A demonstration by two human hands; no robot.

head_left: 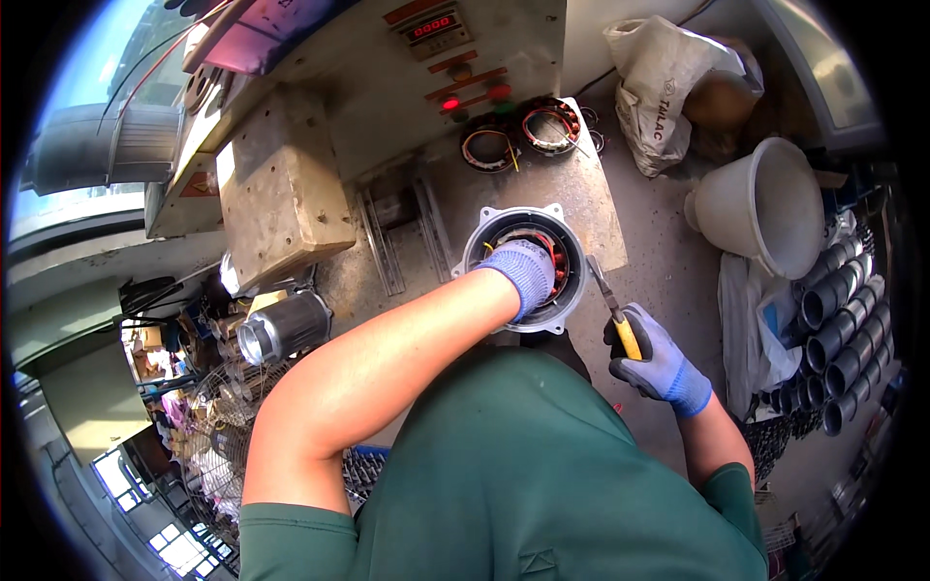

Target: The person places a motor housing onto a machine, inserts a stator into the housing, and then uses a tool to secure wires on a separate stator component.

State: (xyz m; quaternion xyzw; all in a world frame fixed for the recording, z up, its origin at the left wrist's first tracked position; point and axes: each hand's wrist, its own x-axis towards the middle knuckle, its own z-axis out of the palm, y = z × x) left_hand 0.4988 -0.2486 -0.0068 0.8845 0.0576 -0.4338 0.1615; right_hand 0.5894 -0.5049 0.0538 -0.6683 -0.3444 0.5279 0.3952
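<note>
Green shirt fills my lower view; from it my left hand (523,271) reaches forward into the round stator housing (524,268), gloved fingers curled onto the copper windings inside. My right hand (655,360) sits just right of the housing, clenched around yellow-handled pliers (614,313) whose long axis points up-left toward its rim. Beyond the housing, two more wound stators (523,137) lie below a panel with a red display (431,27). Far right of the housing: a printed white sack (651,92) and a grey bucket (760,205).
</note>
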